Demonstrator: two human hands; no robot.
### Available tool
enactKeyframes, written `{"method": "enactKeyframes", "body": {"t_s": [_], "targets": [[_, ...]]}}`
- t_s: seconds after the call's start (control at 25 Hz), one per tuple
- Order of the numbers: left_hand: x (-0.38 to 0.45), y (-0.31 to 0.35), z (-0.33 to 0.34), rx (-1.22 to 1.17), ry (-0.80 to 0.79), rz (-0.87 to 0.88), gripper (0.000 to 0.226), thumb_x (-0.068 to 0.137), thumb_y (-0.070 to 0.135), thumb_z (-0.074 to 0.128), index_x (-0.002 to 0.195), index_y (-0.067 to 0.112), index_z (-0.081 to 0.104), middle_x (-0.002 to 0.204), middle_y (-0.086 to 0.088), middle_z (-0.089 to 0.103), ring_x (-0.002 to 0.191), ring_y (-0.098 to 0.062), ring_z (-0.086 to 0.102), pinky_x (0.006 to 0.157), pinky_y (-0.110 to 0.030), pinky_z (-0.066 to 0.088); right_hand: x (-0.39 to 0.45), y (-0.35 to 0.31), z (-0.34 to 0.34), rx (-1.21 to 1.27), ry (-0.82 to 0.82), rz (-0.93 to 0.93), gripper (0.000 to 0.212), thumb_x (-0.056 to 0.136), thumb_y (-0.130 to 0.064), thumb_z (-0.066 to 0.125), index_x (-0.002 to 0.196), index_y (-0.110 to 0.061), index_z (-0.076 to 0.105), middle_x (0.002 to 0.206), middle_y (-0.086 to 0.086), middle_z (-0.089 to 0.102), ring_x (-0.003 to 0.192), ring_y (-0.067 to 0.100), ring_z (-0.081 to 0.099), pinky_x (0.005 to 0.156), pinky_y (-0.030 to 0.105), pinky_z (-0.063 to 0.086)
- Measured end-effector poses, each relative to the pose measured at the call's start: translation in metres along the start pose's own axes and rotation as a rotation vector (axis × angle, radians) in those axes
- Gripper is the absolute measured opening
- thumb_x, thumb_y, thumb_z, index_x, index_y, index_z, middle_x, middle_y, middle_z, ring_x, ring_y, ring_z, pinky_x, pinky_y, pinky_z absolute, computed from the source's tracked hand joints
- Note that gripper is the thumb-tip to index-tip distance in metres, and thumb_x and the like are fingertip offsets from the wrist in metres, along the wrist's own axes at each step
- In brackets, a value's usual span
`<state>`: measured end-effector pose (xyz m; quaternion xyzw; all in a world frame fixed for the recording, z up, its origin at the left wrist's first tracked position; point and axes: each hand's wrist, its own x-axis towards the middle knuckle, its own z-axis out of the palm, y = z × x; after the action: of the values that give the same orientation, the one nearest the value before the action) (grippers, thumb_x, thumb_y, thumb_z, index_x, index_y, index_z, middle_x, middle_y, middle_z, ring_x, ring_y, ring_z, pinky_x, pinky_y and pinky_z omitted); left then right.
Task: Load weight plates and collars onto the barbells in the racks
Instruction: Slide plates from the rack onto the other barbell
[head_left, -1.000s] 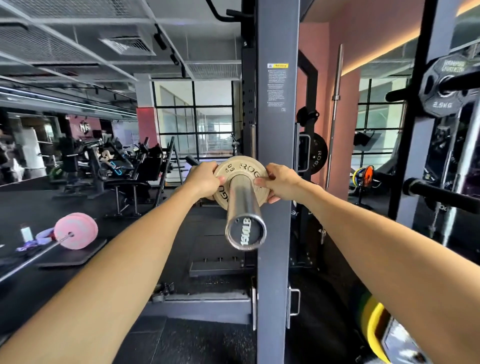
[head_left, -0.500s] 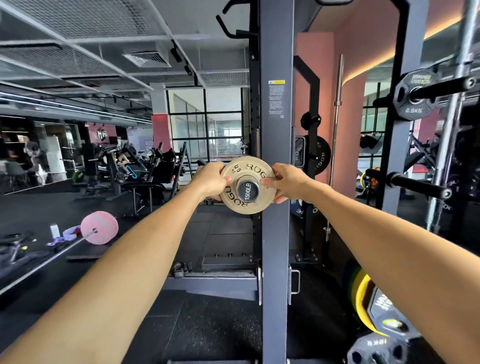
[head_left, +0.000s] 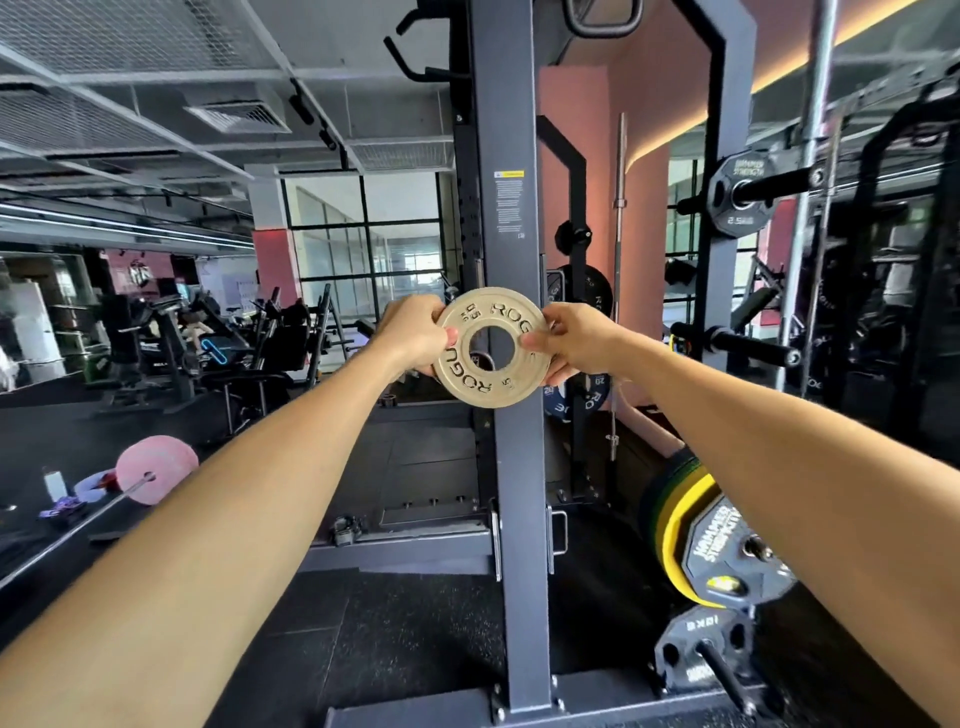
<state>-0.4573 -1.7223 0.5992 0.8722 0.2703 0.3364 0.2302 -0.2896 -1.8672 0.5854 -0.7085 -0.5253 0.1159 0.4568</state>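
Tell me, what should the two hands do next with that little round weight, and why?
Probably bring the small plate to a barbell end and line its hole up with it. Both the left hand and right hand pinch its rim, and through the hole only the rack post shows, so it sits on no bar yet.

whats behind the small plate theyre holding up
Through the hole of the plate, held by the left hand and right hand, shows the grey rack upright and a dark ring-shaped part. The plate's body covers the rest.
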Motion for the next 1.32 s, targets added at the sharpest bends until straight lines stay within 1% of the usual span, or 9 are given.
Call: {"method": "enactKeyframes", "body": {"t_s": [0.12,0.24,0.36,0.48,0.64,0.76,0.88,1.12,1.32], "targets": [[0.007,0.026,0.001,-0.003,-0.002,0.015,0.006,0.094,0.013,0.062,0.099,0.015,0.063,0.1,-0.01,0.069,0.076,-0.025,0.072,0.055,-0.031,0.06,-0.009,-0.004,-0.025,0.002,0.011,-0.012,0.023,0.094,-0.022,0.061,0.108,-0.006,0.054,0.09,0.017,0.071,0.072,0.029,0.072,0.067,0.038,0.062],[0.019,0.056,0.019,-0.019,-0.026,0.038,0.008,0.093,0.014,0.063,0.101,0.014,0.064,0.099,-0.011,0.069,0.079,-0.027,0.072,0.061,-0.039,0.062,-0.016,0.007,-0.058,0.004,0.028,0.011,0.021,0.094,-0.021,0.061,0.107,-0.006,0.054,0.09,0.018,0.071,0.068,0.028,0.072,0.063,0.035,0.062],[0.034,0.089,0.054,-0.019,-0.038,0.087,0.003,0.093,0.014,0.063,0.092,0.016,0.063,0.093,-0.009,0.07,0.075,-0.024,0.072,0.061,-0.038,0.063,-0.022,0.028,-0.101,-0.004,0.048,0.033,0.024,0.093,-0.019,0.062,0.11,-0.005,0.053,0.089,0.016,0.07,0.065,0.026,0.071,0.061,0.035,0.062],[0.055,0.133,0.105,-0.047,-0.044,0.124,0.014,0.092,0.012,0.064,0.081,0.019,0.058,0.092,-0.009,0.068,0.073,-0.022,0.07,0.055,-0.034,0.061,-0.027,0.063,-0.157,-0.033,0.083,0.056,0.029,0.093,-0.02,0.062,0.117,-0.005,0.054,0.093,0.02,0.071,0.068,0.029,0.07,0.061,0.034,0.062],[0.085,0.186,0.162,-0.086,-0.053,0.172,0.002,0.093,0.012,0.064,0.094,0.012,0.063,0.093,-0.009,0.066,0.063,-0.014,0.065,0.04,-0.021,0.053,-0.031,0.105,-0.225,-0.058,0.129,0.055,0.025,0.094,-0.02,0.062,0.113,-0.008,0.053,0.086,0.016,0.07,0.067,0.028,0.071,0.063,0.037,0.062],[0.113,0.22,0.213,-0.11,-0.092,0.207,0.008,0.091,0.013,0.065,0.098,0.009,0.065,0.096,-0.011,0.067,0.07,-0.023,0.07,0.051,-0.031,0.06,-0.036,0.143,-0.275,-0.076,0.172,0.095,0.03,0.094,-0.021,0.061,0.116,-0.004,0.051,0.093,0.025,0.07,0.072,0.034,0.071,0.067,0.041,0.062],[0.136,0.259,0.264,-0.128,-0.143,0.236,0.01,0.091,0.015,0.065,0.099,0.01,0.065,0.095,-0.011,0.069,0.074,-0.025,0.072,0.06,-0.036,0.062,-0.046,0.176,-0.323,-0.098,0.228,0.143,0.032,0.094,-0.022,0.06,0.118,-0.002,0.051,0.097,0.028,0.069,0.066,0.029,0.07,0.068,0.041,0.062],[0.182,0.326,0.351,-0.191,-0.202,0.312,0.008,0.095,0.011,0.061,0.103,0.008,0.061,0.081,-0.005,0.061,0.067,-0.013,0.062,0.043,-0.022,0.055,-0.04,0.241,-0.411,-0.12,0.294,0.194,0.033,0.095,-0.022,0.06,0.118,-0.001,0.05,0.101,0.029,0.069,0.072,0.032,0.071,0.065,0.038,0.062],[0.243,0.361,0.418,-0.172,-0.153,0.339,0.006,0.092,0.015,0.065,0.098,0.012,0.064,0.088,-0.005,0.065,0.067,-0.013,0.066,0.048,-0.025,0.058,-0.01,0.297,-0.475,-0.117,0.298,0.18,0.034,0.095,-0.021,0.06,0.122,-0.003,0.051,0.102,0.027,0.069,0.079,0.036,0.071,0.067,0.039,0.062]]}}
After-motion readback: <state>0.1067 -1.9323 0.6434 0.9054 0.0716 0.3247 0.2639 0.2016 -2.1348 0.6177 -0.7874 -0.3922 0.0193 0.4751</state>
